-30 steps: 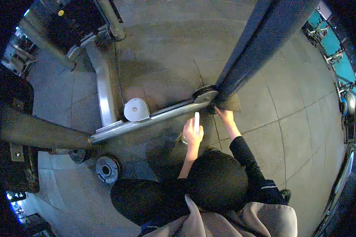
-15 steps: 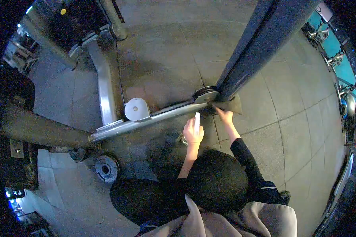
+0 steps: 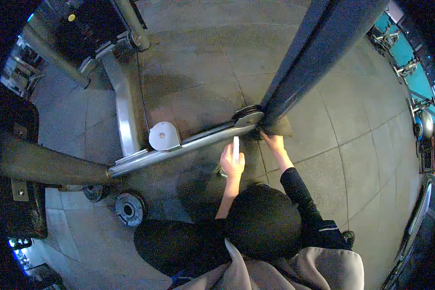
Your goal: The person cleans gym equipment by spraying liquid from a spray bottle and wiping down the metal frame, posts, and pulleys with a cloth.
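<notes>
My left hand (image 3: 232, 163) is closed around what looks like a spray bottle (image 3: 236, 146), its long white head pointing away from me. A bit of the pale bottle body shows beside my wrist; the rest is hidden under the hand. My right hand (image 3: 274, 141) is closed on a grey-brown cloth (image 3: 285, 127) at the foot of the dark upright post (image 3: 304, 63). The fingertips are partly hidden against the metal there. Just left of them, a black-edged pulley wheel (image 3: 248, 116) sits on the silver base beam (image 3: 198, 141) of a gym machine.
A round pale pulley cover (image 3: 164, 137) is fixed to the beam. A weight plate (image 3: 130, 209) rests on the tiled floor (image 3: 314, 159) near my knee. A padded dark frame (image 3: 24, 159) stands at the left, and more gym equipment (image 3: 423, 125) lines the right edge.
My right hand and the cloth have shifted slightly in against the post's foot, with less cloth spread in view. My left hand still holds the bottle; the view has moved a little.
</notes>
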A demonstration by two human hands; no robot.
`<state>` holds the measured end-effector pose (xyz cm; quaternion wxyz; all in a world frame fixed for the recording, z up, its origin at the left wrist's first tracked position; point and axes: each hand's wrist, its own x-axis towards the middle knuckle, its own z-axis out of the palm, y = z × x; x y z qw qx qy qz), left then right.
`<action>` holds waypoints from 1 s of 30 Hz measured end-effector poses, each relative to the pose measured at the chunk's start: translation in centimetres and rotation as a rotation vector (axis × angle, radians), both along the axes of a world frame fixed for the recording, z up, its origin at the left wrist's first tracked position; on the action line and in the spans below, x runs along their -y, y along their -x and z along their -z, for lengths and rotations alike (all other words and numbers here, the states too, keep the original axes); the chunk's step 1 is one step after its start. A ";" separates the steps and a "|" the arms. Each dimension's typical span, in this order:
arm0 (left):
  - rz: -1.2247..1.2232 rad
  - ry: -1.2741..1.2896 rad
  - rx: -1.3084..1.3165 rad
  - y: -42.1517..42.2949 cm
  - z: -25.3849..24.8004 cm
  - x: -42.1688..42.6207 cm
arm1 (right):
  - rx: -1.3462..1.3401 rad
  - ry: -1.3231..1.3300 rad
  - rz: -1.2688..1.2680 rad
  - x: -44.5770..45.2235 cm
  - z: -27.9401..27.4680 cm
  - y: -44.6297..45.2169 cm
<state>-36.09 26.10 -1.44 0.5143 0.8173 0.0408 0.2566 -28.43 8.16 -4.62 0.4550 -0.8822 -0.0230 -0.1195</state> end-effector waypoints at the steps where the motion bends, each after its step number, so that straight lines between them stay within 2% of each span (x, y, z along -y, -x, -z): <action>1: -0.006 -0.005 0.016 0.0 0.1 -0.1 | 0.056 0.048 0.001 0.0 0.2 0.0; 2: -0.013 -0.009 0.033 0.1 0.2 -0.1 | 0.055 0.046 -0.001 0.0 0.5 0.1; 4: -0.023 -0.020 -0.002 0.4 0.3 0.0 | -0.290 -0.137 0.078 0.0 1.0 0.3; 10: -0.047 -0.027 -0.022 0.7 0.0 -0.1 | 0.005 -0.006 0.170 -1.2 4.0 0.8; 14: -0.044 -0.054 -0.044 0.9 -0.4 -0.2 | -0.030 -0.033 0.148 -0.8 7.7 0.6; 16: -0.043 -0.079 -0.054 0.9 -0.2 -0.3 | -0.241 -0.023 0.207 -0.9 8.7 0.6; 17: -0.045 -0.057 -0.039 0.8 -0.2 -0.3 | -0.241 -0.025 0.206 -1.2 9.2 0.5; 19: -0.043 -0.037 -0.019 0.8 -0.2 -0.4 | -0.244 0.049 0.315 -1.8 10.0 0.4; 20: -0.037 -0.025 -0.020 0.8 -0.2 -0.5 | -0.242 0.048 0.318 -1.7 10.4 0.2; 22: -0.027 -0.014 -0.016 1.0 -0.3 -0.4 | -0.206 0.260 0.288 -1.3 11.0 0.0; 23: -0.026 -0.025 -0.019 1.0 -0.3 -0.4 | -0.202 0.259 0.291 -1.3 10.4 0.2; 25: -0.023 -0.035 -0.011 0.7 -0.3 -0.4 | -0.249 -0.075 0.266 -1.2 8.0 0.6; 26: -0.038 -0.054 -0.031 0.6 -0.3 -0.4 | -0.246 -0.073 0.267 -1.2 6.9 0.8; 28: -0.058 -0.065 -0.054 0.6 -0.3 -0.2 | -0.193 -0.403 0.201 -0.9 4.5 1.2; 30: -0.095 -0.002 -0.075 0.5 -0.2 -0.1 | -0.103 -0.366 0.220 -1.2 1.5 0.5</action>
